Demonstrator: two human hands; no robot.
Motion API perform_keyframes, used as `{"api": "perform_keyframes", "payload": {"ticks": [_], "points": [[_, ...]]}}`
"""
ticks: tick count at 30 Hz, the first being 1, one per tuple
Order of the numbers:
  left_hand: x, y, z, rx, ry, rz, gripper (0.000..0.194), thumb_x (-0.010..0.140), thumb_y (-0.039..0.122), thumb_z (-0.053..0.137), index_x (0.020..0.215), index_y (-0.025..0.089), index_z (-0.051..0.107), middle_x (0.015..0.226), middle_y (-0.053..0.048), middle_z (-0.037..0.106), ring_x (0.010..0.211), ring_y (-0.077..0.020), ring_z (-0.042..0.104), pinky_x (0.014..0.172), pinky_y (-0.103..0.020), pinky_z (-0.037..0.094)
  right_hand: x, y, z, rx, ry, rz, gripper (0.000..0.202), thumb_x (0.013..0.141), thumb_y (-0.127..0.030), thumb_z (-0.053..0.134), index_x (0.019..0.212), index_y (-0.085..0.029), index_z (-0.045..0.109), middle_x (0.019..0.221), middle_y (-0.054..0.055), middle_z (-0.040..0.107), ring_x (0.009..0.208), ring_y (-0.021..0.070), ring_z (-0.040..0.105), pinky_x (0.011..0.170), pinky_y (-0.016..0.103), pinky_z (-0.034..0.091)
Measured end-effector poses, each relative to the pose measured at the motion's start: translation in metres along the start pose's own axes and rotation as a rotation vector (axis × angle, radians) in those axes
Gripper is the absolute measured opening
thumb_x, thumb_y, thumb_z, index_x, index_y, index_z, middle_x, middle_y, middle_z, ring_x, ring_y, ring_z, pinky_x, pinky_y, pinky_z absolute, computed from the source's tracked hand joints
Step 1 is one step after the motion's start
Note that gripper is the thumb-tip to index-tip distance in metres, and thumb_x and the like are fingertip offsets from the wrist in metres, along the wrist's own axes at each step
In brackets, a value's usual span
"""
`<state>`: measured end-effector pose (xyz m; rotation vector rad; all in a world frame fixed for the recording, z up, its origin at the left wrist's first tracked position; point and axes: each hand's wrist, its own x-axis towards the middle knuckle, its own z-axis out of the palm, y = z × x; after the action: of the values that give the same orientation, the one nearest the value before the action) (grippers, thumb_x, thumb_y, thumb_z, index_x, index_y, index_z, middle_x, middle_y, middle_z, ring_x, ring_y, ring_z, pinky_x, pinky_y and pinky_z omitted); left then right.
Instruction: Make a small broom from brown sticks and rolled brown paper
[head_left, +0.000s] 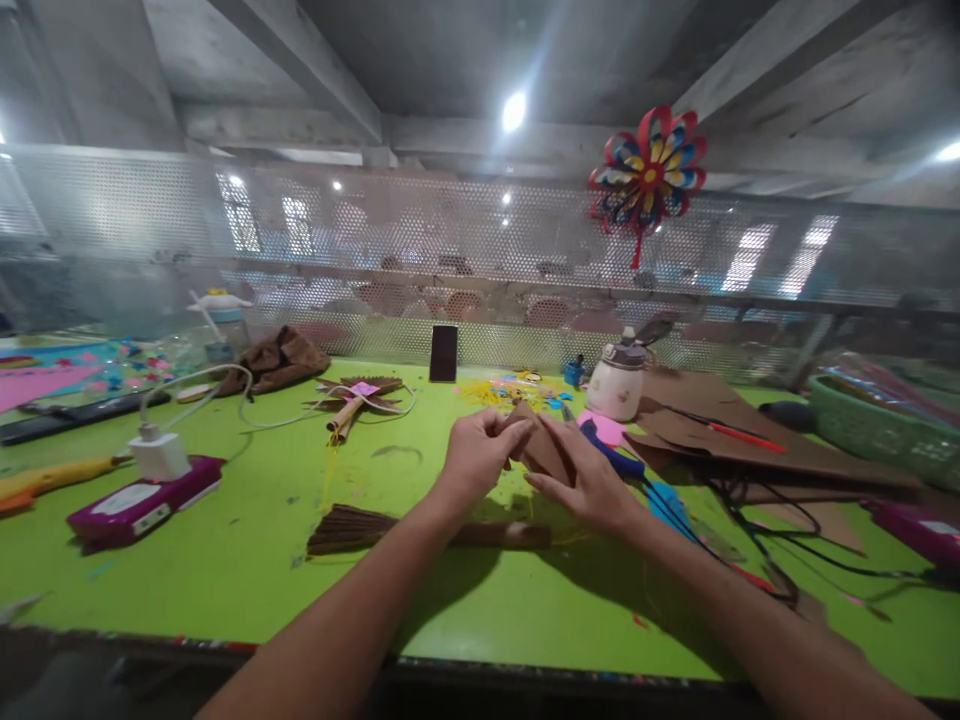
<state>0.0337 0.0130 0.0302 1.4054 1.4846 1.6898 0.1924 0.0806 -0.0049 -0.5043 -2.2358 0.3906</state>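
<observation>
Both of my hands meet over the middle of the green table, holding a small folded piece of brown paper. My left hand pinches its left edge between thumb and fingers. On its right side, my right hand grips the paper, with the thumb below and the fingers behind. Under my forearms lies a brown paper bundle, fanned at its left end and rolled into a stick at the right. Farther back is a brown paper piece with a pink centre and a rolled stem.
A purple power strip with a white charger is at left on the green table. A phone stands at the back. Right are a bottle, blue-handled tool, brown sheets, cables and a green basket.
</observation>
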Motion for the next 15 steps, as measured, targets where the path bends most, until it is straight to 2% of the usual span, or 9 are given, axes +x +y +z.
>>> {"api": "perform_keyframes", "payload": {"ticks": [4, 9, 13, 15], "points": [[-0.001, -0.002, 0.0, 0.053, 0.025, -0.01, 0.038, 0.069, 0.039, 0.069, 0.05, 0.019, 0.042, 0.043, 0.005, 0.043, 0.042, -0.008, 0.04, 0.042, -0.022, 0.033, -0.004, -0.001, 0.001, 0.023, -0.016, 0.061, 0.055, 0.086, -0.039, 0.05, 0.137, -0.02, 0.038, 0.13, 0.015, 0.052, 0.118, 0.0304, 0.05, 0.097, 0.044, 0.041], [-0.003, -0.005, -0.002, 0.012, -0.025, 0.005, 0.042, 0.068, 0.043, 0.068, 0.051, 0.019, 0.039, 0.044, 0.007, 0.039, 0.042, -0.0072, 0.04, 0.041, -0.02, 0.033, -0.006, -0.001, -0.001, 0.076, 0.002, 0.117, 0.046, 0.085, -0.03, 0.049, 0.13, -0.018, 0.046, 0.119, 0.012, 0.062, 0.106, 0.0273, 0.058, 0.088, 0.039, 0.046], [-0.003, -0.005, -0.003, 0.037, -0.085, 0.012, 0.037, 0.066, 0.041, 0.071, 0.055, 0.018, 0.044, 0.048, 0.006, 0.043, 0.044, -0.0073, 0.042, 0.041, -0.019, 0.033, -0.003, 0.005, -0.002, 0.201, 0.118, 0.25, 0.029, 0.083, -0.034, 0.051, 0.103, -0.015, 0.061, 0.092, 0.008, 0.069, 0.085, 0.0253, 0.063, 0.074, 0.035, 0.049], [-0.003, -0.005, -0.004, 0.056, -0.1, -0.002, 0.033, 0.066, 0.038, 0.07, 0.057, 0.018, 0.045, 0.05, 0.005, 0.046, 0.045, -0.0079, 0.043, 0.04, -0.019, 0.033, 0.0, 0.009, -0.004, 0.31, 0.189, 0.34, 0.03, 0.082, -0.041, 0.054, 0.092, -0.014, 0.065, 0.086, 0.008, 0.07, 0.082, 0.0255, 0.062, 0.072, 0.035, 0.049]]}}
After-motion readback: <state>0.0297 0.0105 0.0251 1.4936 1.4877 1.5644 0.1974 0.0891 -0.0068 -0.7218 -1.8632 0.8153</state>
